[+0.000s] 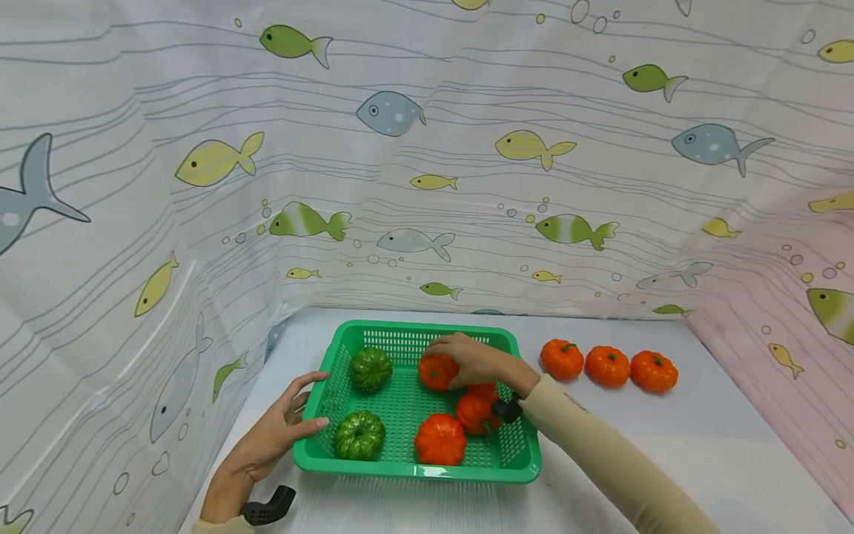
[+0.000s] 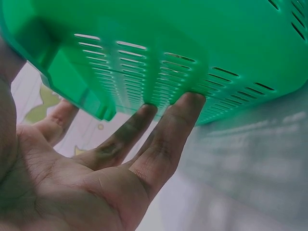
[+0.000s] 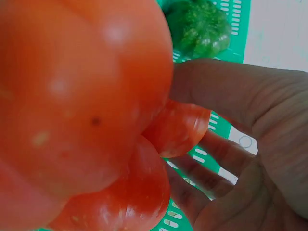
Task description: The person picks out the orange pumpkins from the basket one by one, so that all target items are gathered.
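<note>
Held orange pumpkin (image 1: 437,374) — partly hidden by right grip (image 1: 472,360). Right-sleeve lettering (image 1: 575,403) — too small to read. Left sleeve (image 1: 223,526), cut off by bottom edge.

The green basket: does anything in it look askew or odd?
One orange pumpkin near the basket's right side looks tipped, its stem end facing the near edge; the three pumpkins outside stand upright.

A white, wavy-lined sheet (image 1: 467,89) fills the upper head view and both sides, printed with bubbles (image 1: 580,11) and green, yellow and blue-grey fish (image 1: 390,113); its pinkish right side may be only light. A pale table (image 1: 707,437) spans the lower frame.
</note>
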Demonstrator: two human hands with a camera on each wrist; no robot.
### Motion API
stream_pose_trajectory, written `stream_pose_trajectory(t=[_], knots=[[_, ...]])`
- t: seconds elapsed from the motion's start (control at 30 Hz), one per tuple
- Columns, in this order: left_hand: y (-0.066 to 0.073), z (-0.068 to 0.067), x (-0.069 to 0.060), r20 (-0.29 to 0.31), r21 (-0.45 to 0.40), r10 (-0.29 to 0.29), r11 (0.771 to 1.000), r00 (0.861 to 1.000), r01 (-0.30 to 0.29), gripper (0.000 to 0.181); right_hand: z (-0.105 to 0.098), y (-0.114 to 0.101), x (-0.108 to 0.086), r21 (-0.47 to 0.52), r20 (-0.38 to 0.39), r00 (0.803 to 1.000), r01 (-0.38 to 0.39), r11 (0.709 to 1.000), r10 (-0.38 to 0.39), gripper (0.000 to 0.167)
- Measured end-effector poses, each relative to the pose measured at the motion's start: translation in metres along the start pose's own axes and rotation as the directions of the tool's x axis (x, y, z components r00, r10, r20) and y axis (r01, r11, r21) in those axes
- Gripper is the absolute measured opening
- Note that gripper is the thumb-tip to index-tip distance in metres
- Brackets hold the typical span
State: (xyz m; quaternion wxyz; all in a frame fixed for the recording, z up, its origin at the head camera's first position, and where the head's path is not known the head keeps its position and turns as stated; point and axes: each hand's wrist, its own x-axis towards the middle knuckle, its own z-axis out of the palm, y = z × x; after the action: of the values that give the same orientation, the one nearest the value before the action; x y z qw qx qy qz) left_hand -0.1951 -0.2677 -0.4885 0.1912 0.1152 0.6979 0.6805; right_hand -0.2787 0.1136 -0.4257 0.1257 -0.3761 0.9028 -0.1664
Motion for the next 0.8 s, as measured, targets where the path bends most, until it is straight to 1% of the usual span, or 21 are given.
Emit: stream_pose_trajectory(t=[0.1,0.23,0.37,0.5,0.67,0.8], knots=[[0.001,0.0,0.0,0.003,0.003,-0.001,1.0,1.0,0.001,0.076,0.001,0.001,0.002,0.02,0.004,1.0,-0.025,0.999,0.025,0.068],[0.001,-0.001,0.0,0.004,0.01,0.0,1.0,1.0,0.0,0.076,0.003,0.0,0.006,0.058,-0.001,0.996,-0.084,0.995,0.084,0.072],[0.0,-0.002,-0.001,0.002,0.009,0.003,1.0,1.0,-0.003,0.075,0.008,-0.003,0.01,0.086,0.016,0.991,-0.134,0.987,0.133,0.078],[-0.001,-0.002,-0.001,0.002,0.012,0.008,1.0,1.0,-0.008,0.075,0.013,-0.006,0.013,0.057,0.028,0.991,-0.135,0.989,0.133,0.08],[-0.001,-0.001,-0.001,-0.005,0.019,0.007,1.0,1.0,-0.007,0.075,0.015,-0.008,0.014,0.026,0.025,0.993,-0.12,0.992,0.119,0.076],[0.0,-0.001,-0.002,-0.009,0.014,0.003,1.0,1.0,-0.003,0.076,0.016,-0.008,0.013,0.003,0.045,0.992,-0.121,0.993,0.12,0.076]])
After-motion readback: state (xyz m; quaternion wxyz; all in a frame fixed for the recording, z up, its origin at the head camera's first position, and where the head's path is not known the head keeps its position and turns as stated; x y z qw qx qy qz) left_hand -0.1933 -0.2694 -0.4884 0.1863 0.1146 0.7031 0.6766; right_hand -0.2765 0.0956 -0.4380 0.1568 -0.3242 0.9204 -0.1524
